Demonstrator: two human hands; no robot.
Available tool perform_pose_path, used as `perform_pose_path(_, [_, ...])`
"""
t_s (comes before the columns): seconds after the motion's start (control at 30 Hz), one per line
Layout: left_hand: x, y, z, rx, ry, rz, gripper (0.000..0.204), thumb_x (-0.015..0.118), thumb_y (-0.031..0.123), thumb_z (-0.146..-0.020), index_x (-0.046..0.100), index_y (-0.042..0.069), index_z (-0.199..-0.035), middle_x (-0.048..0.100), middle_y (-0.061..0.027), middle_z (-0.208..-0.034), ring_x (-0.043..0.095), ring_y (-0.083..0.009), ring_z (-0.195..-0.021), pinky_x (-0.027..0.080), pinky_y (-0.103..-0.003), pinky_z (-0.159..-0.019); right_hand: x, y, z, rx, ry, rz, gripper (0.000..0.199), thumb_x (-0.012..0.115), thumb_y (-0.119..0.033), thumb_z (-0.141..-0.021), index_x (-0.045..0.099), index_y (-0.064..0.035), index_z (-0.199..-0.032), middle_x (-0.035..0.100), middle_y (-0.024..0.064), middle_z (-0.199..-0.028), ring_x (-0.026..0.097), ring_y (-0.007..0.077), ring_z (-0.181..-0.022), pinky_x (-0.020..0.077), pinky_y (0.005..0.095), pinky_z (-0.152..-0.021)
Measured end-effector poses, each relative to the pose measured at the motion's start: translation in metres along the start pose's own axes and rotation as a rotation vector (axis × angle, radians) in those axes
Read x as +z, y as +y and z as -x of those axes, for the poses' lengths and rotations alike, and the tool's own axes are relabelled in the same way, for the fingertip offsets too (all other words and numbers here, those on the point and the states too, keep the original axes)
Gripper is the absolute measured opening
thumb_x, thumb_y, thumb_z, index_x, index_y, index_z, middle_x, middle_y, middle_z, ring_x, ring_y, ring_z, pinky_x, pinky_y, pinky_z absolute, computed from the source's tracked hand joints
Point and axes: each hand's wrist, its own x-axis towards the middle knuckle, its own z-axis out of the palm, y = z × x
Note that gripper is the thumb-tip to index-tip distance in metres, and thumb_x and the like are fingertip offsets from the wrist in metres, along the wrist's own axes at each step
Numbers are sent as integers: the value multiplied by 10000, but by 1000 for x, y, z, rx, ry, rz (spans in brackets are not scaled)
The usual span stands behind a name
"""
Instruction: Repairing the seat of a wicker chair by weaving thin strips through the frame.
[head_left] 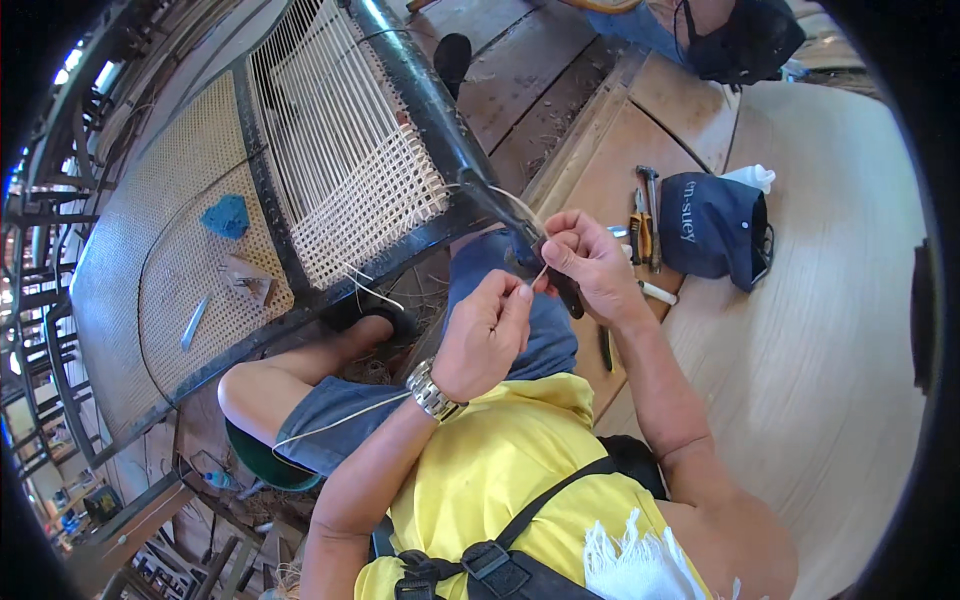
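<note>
My left hand (487, 333), with a metal watch on its wrist, is closed in a pinch on a thin pale cane strand (541, 277). My right hand (592, 262) pinches the same strand a little farther right, beside the dark end of a frame leg (563, 282). Just left of both hands lies the dark wooden frame (440, 110), holding a partly woven cane panel (365, 205). That panel has a finished mesh at its near end and bare parallel strands at its far end. One pale strand (340, 425) trails below my left forearm.
On the finished cane panel (165, 255) rest a blue cloth (226, 216), a small blade (195, 323) and a packet of pins (247, 281). On the wooden board to the right are pliers (641, 228), a hammer (652, 215) and a navy bag (712, 225). Another person (690, 25) sits beyond.
</note>
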Motion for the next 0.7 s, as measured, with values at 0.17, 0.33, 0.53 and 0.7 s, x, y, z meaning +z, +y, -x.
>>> perform_pose_path(0.17, [16,-9,-3,52,145,-95,189,491,192,-1035,539,15,-990,534,5,-621,478,-49,-530,373,-232,-482,-9,4,-4,105,-40,39,199,625,-192,-977,530,-38,-1060,631,49,-830,679,153,-662,507,246,-516])
perform_pose_path(0.33, [14,-14,-3,39,167,-103,199,493,198,-1035,534,10,-982,528,2,-605,482,-58,-516,384,-244,-474,-8,12,-5,127,-66,-146,129,603,-195,-991,543,-82,-967,606,23,-803,645,131,-638,493,239,-535])
perform_pose_path(0.53, [12,-10,-2,-14,146,-37,204,490,200,-1035,531,10,-978,549,-14,-610,509,-70,-525,398,-247,-486,-15,20,-3,16,-79,10,104,634,-155,-969,554,-99,-935,604,15,-819,626,109,-658,478,224,-563])
perform_pose_path(0.7, [13,-9,-2,-20,127,-37,195,486,191,-1034,530,13,-965,551,-18,-606,506,-70,-520,394,-252,-483,-1,21,-1,-9,-47,31,109,658,-134,-950,576,-67,-974,618,19,-833,628,105,-661,486,230,-560])
